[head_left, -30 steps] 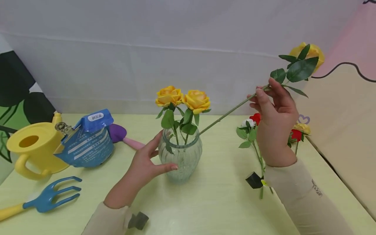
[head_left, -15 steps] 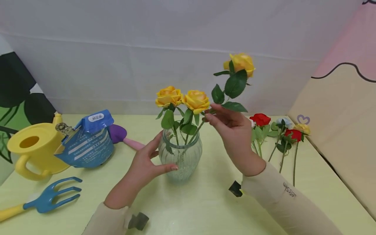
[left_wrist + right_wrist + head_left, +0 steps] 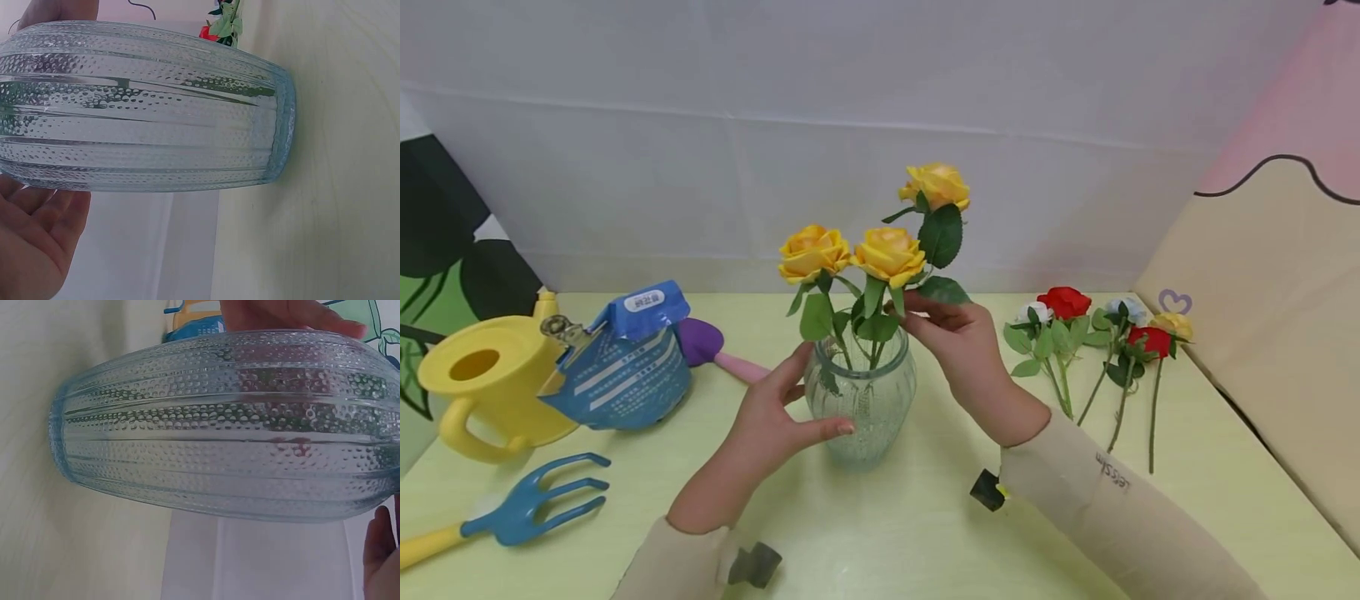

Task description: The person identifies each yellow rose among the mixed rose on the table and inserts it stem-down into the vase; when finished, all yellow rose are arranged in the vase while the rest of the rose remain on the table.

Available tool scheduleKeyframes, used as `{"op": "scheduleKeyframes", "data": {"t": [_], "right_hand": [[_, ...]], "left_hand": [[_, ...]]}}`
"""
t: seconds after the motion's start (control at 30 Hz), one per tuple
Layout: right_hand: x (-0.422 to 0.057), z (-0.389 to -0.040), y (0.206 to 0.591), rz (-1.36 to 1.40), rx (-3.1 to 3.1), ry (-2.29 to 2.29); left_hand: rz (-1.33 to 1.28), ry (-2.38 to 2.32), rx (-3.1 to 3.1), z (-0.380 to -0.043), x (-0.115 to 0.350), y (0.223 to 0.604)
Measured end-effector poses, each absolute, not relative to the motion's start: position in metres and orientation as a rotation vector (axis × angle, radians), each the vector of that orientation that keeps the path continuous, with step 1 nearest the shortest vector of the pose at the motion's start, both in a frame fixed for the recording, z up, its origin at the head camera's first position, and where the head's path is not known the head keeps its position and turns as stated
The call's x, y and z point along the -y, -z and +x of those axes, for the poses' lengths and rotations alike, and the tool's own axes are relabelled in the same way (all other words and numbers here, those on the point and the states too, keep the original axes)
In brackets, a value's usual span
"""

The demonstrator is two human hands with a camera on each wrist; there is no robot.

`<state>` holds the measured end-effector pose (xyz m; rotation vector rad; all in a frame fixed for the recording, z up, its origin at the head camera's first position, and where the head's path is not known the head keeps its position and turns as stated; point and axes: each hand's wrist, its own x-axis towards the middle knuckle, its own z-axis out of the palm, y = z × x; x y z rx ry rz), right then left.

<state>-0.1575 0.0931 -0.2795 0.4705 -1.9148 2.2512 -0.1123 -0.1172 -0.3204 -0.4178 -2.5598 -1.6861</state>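
Note:
A ribbed, clear glass vase (image 3: pixel 867 408) stands upright on the table, dimpled all over in both wrist views. My left hand (image 3: pixel 769 427) grips its left side, thumb across the front and fingers round the back. Two yellow roses, one on the left (image 3: pixel 814 253) and one in the middle (image 3: pixel 889 255), stand in it with green leaves above the rim. At the right of the mouth, my right hand (image 3: pixel 972 360) pinches the stem of another yellow rose (image 3: pixel 937 185), whose bloom rises above the others. The lower stem is hidden behind the fingers and leaves.
At right lie red roses (image 3: pixel 1064 303), white ones (image 3: pixel 1034 313) and a yellow rose (image 3: pixel 1172 325). At left are a yellow watering can (image 3: pixel 512 392), a clipped blue bag (image 3: pixel 625 379), a purple trowel (image 3: pixel 702 340) and a blue hand fork (image 3: pixel 527 508).
My right hand has moved left and down to the vase mouth, bringing the yellow rose upright over it. The two roses in the vase have shifted slightly left. My left hand stays on the vase.

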Motion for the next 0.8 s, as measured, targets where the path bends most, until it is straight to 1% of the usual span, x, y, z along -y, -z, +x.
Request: {"op": "scheduleKeyframes", "data": {"t": [0.27, 0.53, 0.8], "right_hand": [[-0.114, -0.151, 0.279, 0.590, 1.868, -2.332], [-0.110, -0.157, 0.268, 0.709, 1.739, -2.546], [-0.104, -0.149, 0.269, 0.725, 1.708, -2.382]], "left_hand": [[-0.414, 1.687, 2.558, -0.112, 0.117, 0.322], [-0.443, 1.677, 2.532, -0.112, 0.118, 0.327], [-0.467, 1.656, 2.530, -0.113, 0.118, 0.325]]}}
